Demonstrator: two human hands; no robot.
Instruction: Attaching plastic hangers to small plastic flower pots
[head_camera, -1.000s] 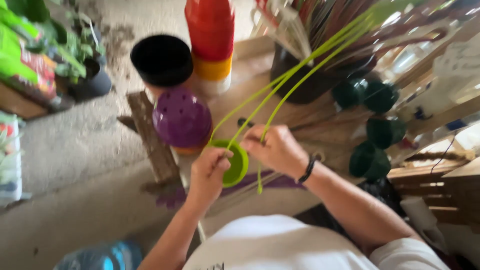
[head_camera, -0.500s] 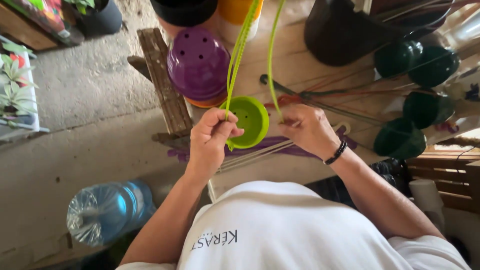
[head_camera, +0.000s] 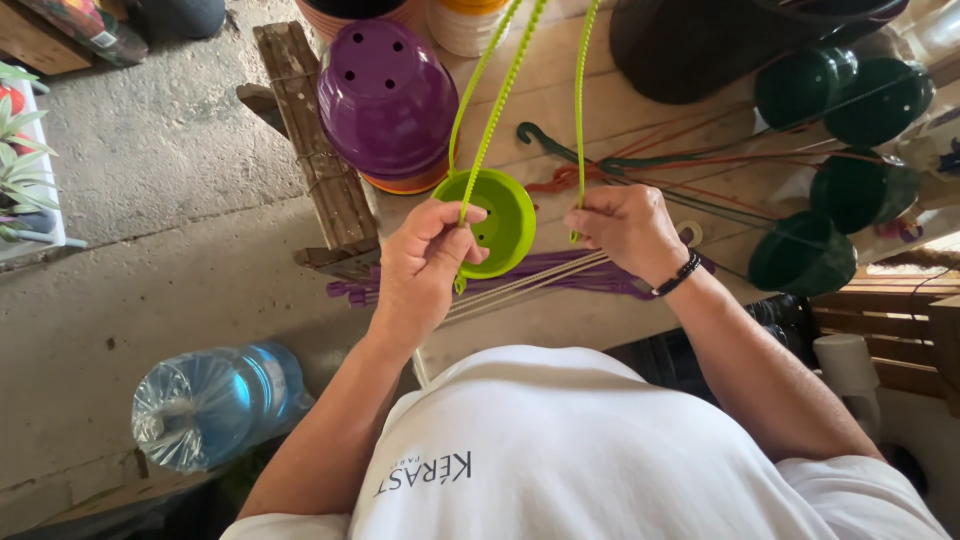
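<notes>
Lime-green pot (head_camera: 497, 222) just below purple pot (head_camera: 388, 95). Left hand (head_camera: 425, 262) fingers pinched on one hanger strand (head_camera: 492, 130) at rim; right hand (head_camera: 625, 228) fingers clamped on another strand (head_camera: 579, 110), apparently unattached.

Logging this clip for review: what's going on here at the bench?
A person at a wooden bench holds a small lime-green pot between both hands. The left hand pinches one lime-green hanger strand at the pot's rim; the right hand grips another strand. An upturned purple pot sits just behind; dark green pots lie to the right.
</notes>
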